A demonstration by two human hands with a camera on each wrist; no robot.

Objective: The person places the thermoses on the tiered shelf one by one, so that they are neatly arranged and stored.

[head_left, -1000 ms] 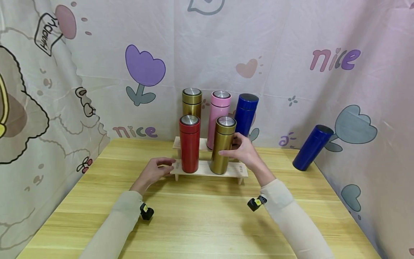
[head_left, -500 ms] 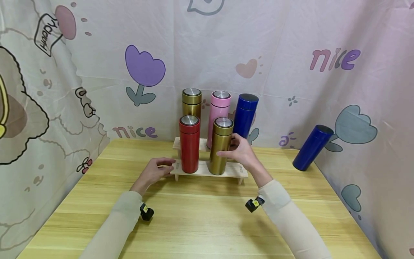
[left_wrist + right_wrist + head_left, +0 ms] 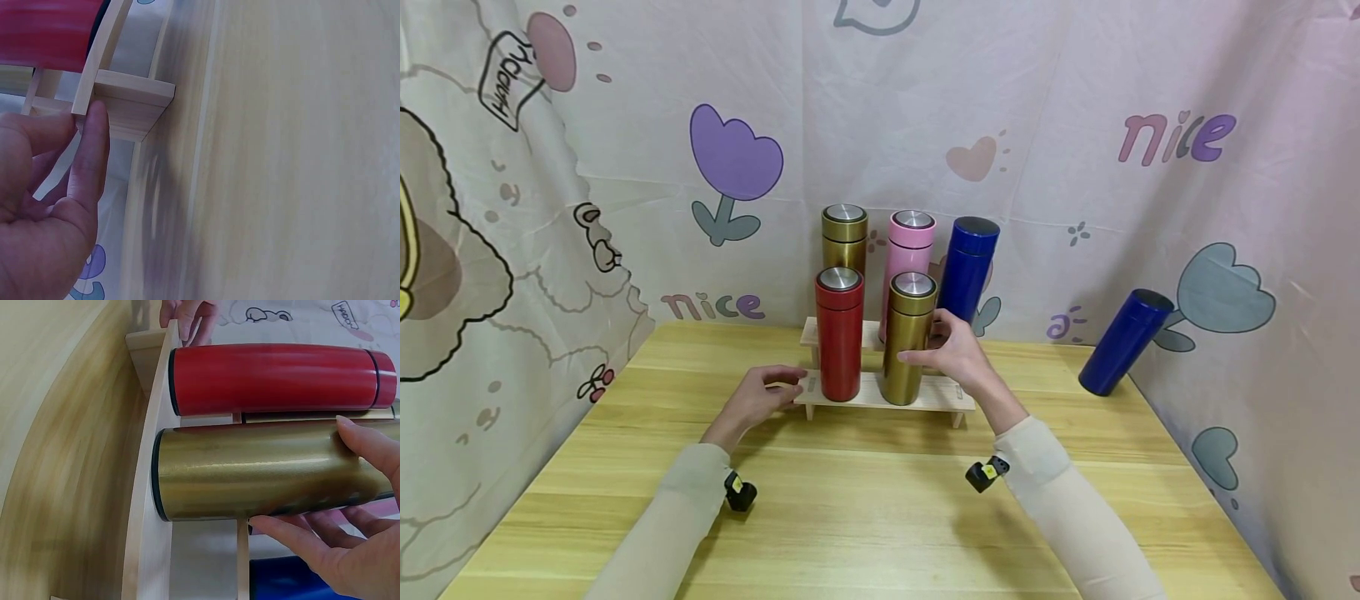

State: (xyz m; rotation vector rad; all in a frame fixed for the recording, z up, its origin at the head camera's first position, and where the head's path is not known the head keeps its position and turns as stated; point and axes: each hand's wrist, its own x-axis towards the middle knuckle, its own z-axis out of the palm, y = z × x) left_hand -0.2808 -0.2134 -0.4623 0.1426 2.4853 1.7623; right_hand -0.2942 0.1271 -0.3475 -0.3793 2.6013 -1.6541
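A gold thermos bottle (image 3: 906,358) stands upright on the front step of a small wooden rack (image 3: 871,392). My right hand (image 3: 958,354) grips it from the right, thumb on the near side and fingers behind. In the right wrist view its dark base meets the shelf board (image 3: 150,487). Left of it on the same step is a red thermos bottle (image 3: 839,350), a narrow gap between the two. My left hand (image 3: 760,392) holds the rack's left end; in the left wrist view, thumb and finger pinch the board's edge (image 3: 87,87).
On the rear step stand another gold bottle (image 3: 845,237), a pink bottle (image 3: 910,242) and a blue bottle (image 3: 968,267), partly hidden. A second blue bottle (image 3: 1123,343) stands at the right of the wooden table (image 3: 850,517). A printed cloth (image 3: 1037,83) hangs behind.
My right hand has slid the gold bottle a little left along the front step, toward the red one. The left hand keeps its hold on the rack, unmoved.
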